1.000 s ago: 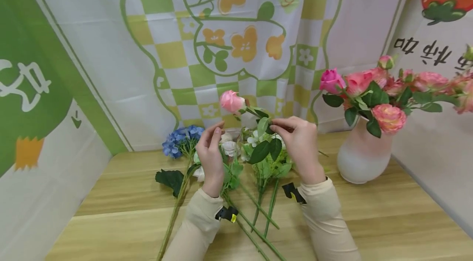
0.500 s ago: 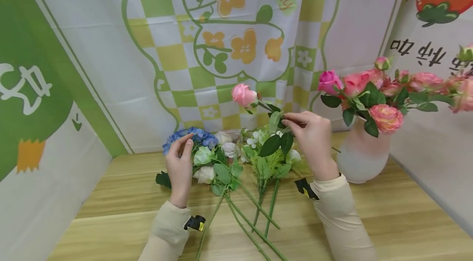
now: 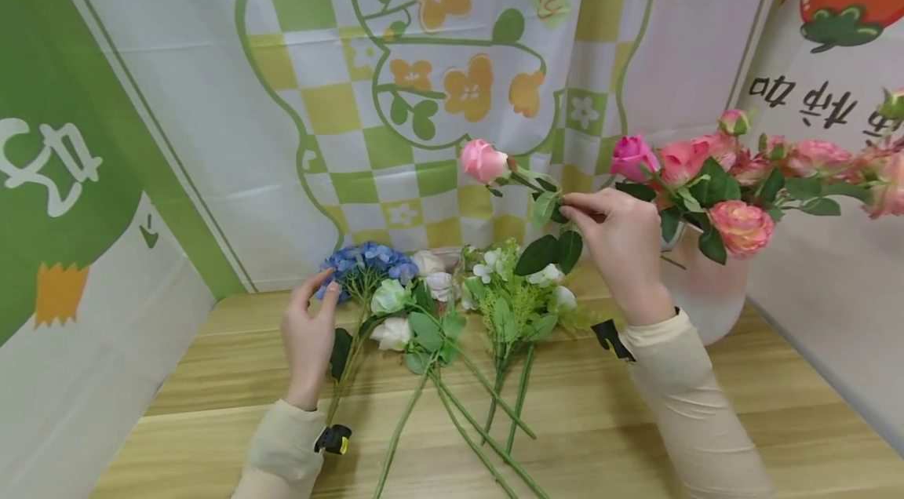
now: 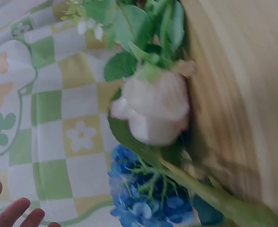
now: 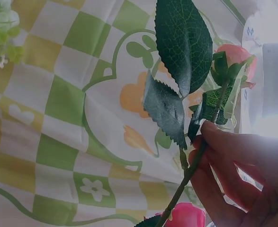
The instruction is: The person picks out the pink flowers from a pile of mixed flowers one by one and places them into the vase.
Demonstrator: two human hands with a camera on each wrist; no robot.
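The right hand [image 3: 621, 248] pinches the stem of a pink rose [image 3: 484, 161], raised above the table and left of the vase. In the right wrist view, thumb and fingers of that hand [image 5: 238, 170] grip the stem [image 5: 180, 189] just below its dark leaves [image 5: 186, 47]. The left hand [image 3: 309, 338] holds nothing, its fingers relaxed beside the blue hydrangea [image 3: 367, 264]. In the left wrist view, fingertips [image 4: 18, 210] show at the lower left, apart from the blue hydrangea [image 4: 148, 194] and a white rose [image 4: 153, 106].
A pink and white vase [image 3: 713, 287] with several pink roses [image 3: 740, 228] stands at the right. White roses [image 3: 391, 333] and greenery [image 3: 512, 303] lie mid-table [image 3: 233, 381], stems towards the front. A patterned cloth [image 3: 424, 185] hangs behind.
The right hand has moved right and slightly up with the pink rose. The left hand has moved left and down, away from the rose.
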